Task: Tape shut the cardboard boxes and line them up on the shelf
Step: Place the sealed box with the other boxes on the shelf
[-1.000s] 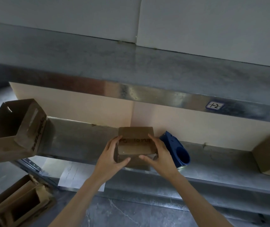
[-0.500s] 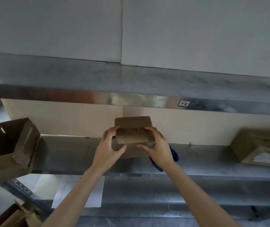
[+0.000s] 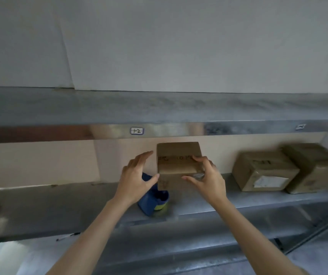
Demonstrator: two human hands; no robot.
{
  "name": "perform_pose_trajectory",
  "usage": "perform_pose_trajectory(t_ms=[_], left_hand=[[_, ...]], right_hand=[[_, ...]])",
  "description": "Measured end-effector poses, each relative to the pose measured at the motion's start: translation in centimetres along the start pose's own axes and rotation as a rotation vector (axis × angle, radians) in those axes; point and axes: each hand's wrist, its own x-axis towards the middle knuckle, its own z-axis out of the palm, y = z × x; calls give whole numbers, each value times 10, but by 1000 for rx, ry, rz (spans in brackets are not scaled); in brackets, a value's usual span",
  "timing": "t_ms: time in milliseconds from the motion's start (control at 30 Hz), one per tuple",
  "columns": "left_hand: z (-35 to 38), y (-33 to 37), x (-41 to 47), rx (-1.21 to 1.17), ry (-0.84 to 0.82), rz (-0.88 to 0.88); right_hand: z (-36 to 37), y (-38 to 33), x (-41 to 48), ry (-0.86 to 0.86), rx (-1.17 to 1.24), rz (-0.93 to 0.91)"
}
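Cardboard boxes: three. These are centre box (image 3: 179, 161), middle-right box (image 3: 264, 171), far-right box (image 3: 316, 167). Hands: two, left hand (image 3: 137, 179) and right hand (image 3: 208, 179), both mid-frame. One blue tape dispenser (image 3: 153, 203), below centre. One pen (image 3: 67, 236), lower left. Shelf-edge labels: two, centre label (image 3: 136, 131) and right label (image 3: 300, 127).
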Motion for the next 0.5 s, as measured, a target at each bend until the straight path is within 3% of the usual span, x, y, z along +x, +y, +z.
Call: perform_pose_trajectory(t_ms=[300,500], left_hand=[[103,74,18,277,11,-77],[136,111,24,314,-8,-99]], right_hand=[[-80,136,14,-77,-34,130],[-89,177,25,-139,-20,168]])
